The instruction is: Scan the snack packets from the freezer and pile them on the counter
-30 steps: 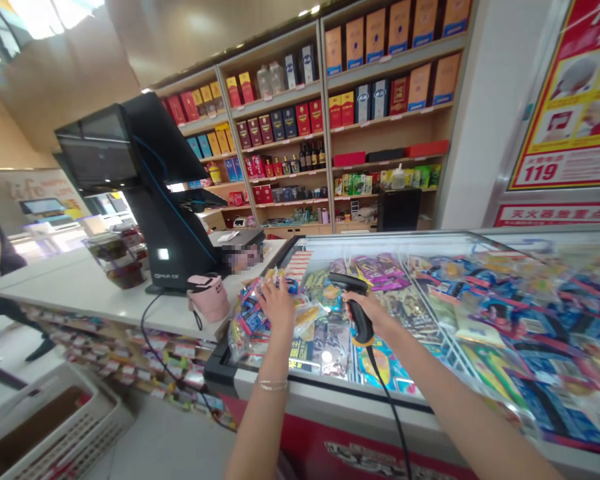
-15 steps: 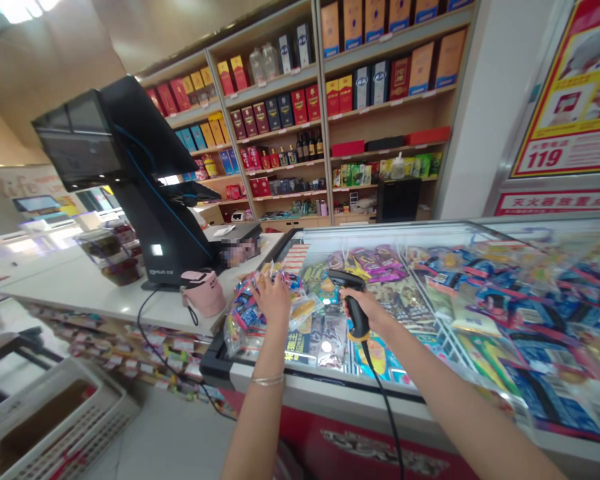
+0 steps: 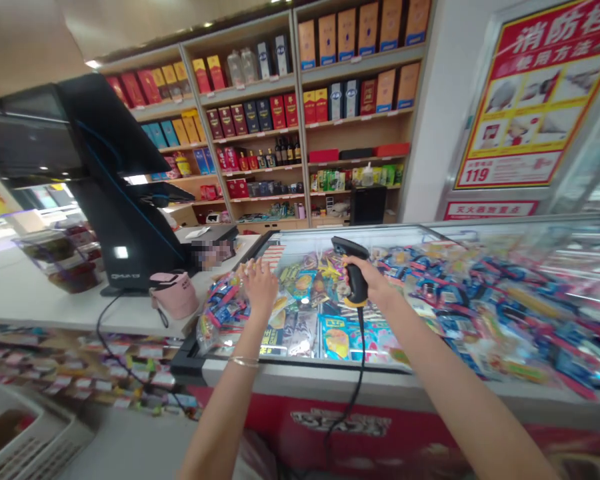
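Note:
My right hand (image 3: 369, 283) is closed round the grip of a black barcode scanner (image 3: 352, 268), whose cable hangs down the front of the freezer. The scanner head points left, held above the glass lid of a chest freezer (image 3: 330, 373). My left hand (image 3: 259, 288) lies on a clear bag of coloured snack packets (image 3: 225, 313) that rests on the left end of the lid; its fingers are stretched out over the bag.
A black checkout terminal (image 3: 110, 200) stands on the white counter (image 3: 40, 303) to the left, with a pink pouch (image 3: 174, 293) beside it and a clear tub of goods (image 3: 65, 260). Shelves of boxed bottles (image 3: 280, 113) line the back wall. A white basket (image 3: 20, 433) sits lower left.
The view has swung to the right. My right hand has lifted the scanner a little higher over the lid. My left hand stays on the bag. The person at far left is out of view.

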A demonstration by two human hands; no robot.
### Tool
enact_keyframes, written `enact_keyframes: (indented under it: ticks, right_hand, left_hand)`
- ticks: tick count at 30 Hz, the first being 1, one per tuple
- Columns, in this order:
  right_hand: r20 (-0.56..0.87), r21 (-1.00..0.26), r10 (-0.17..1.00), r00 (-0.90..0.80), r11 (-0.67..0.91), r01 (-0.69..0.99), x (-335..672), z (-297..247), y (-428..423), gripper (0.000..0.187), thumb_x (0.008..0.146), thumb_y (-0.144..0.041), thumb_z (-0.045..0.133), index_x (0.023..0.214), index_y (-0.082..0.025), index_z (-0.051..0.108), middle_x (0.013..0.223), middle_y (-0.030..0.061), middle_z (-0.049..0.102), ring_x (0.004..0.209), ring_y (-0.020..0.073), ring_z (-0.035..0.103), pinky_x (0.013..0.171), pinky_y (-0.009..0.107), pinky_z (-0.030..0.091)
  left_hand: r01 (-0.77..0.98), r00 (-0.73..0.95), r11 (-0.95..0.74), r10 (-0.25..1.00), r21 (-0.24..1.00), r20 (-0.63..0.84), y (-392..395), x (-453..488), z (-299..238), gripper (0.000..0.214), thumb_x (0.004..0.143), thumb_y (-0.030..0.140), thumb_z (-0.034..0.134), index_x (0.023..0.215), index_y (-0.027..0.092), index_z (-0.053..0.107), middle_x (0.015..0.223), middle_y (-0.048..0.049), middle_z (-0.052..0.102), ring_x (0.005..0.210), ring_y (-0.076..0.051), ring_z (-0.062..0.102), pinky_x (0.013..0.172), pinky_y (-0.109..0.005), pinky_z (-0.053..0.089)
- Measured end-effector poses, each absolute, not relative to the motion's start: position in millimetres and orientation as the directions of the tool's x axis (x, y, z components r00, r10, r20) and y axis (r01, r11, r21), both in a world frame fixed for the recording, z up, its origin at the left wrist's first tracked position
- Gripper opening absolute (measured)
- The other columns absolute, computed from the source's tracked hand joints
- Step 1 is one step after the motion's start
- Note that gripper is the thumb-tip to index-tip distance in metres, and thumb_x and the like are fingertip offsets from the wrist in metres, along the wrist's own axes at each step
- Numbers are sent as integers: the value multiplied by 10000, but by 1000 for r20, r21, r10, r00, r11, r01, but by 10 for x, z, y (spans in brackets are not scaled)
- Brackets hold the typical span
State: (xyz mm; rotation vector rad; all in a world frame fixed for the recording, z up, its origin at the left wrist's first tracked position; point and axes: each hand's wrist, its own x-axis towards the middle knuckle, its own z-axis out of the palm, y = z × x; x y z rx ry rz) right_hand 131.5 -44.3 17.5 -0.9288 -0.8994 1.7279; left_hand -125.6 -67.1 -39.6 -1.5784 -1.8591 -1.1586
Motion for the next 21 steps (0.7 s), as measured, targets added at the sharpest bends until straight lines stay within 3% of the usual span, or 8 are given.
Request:
enact_keyframes:
  ticks: [5,9,16,21]
  right_hand:
    - [-111,-912,993,-43,-119,-393,2218,436,-523,158,798,-168,585,646,-157,543,473,-19,535,372,81,474,380,191,424]
    - [-88,-939,985,145,-33,-342,2839,369,-613,158,775,-175,619,637,-153,546,467,-15,545,355,90,480,355,201,415]
    - [-169,-931,952,256,-69,-359,3439,-20,-684,177,795,-169,614,630,-154,551,451,-13,549,345,91,485,339,191,409]
    - [-236,-890,941,241,-110,-442,3612,-236,-605,201,826,-181,588,630,-149,559,470,-5,570,362,85,507,356,179,428]
  left_hand:
    - [955,-76,-192,576,225,814,-593,-473,-1,377,795,195,511,1156,169,617,1332,-143,540,1355,-318,334,1180,-523,75]
    - [924,28,-315,619,215,785,-547,262,98,358,834,223,498,1178,187,589,1322,-119,546,1304,-309,384,1141,-493,210]
    - [887,293,-423,825,184,484,-245,1235,-344,396,865,280,520,1248,181,494,1262,-110,571,1192,-249,497,979,-355,408]
    - [919,199,-290,926,267,321,80,1543,-650,501,886,369,507,1311,119,419,1214,-168,595,1174,-261,534,975,-357,398]
